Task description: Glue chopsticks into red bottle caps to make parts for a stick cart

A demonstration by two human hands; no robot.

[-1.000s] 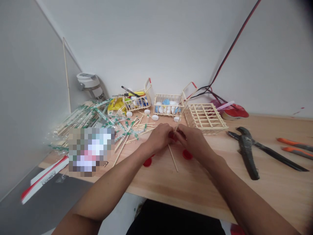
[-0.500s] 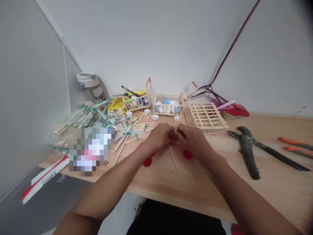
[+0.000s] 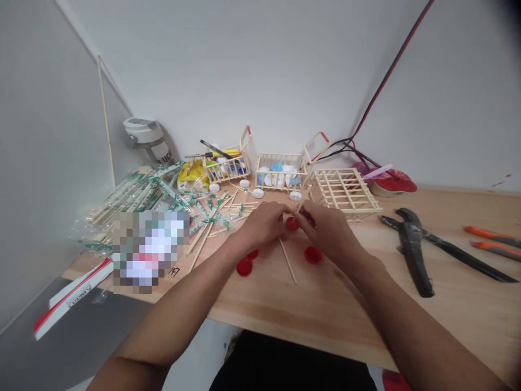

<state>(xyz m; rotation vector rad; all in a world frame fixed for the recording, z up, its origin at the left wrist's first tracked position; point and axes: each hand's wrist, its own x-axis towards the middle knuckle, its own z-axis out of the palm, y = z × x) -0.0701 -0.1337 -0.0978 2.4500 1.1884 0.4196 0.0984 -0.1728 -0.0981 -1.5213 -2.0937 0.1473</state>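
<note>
Head view: left hand (image 3: 262,225) and right hand (image 3: 328,233) clench one red cap (image 3: 292,223); three more caps (image 3: 313,254) lie below.

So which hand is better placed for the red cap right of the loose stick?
Probably the right hand: the red cap lies just below it, while the left hand sits beyond the wooden stick.

The left forearm (image 3: 179,320) and right forearm (image 3: 407,320) run bare to the uncovered left hand (image 3: 260,225) and right hand (image 3: 328,233); a black garment (image 3: 285,364) shows below and between them.
</note>
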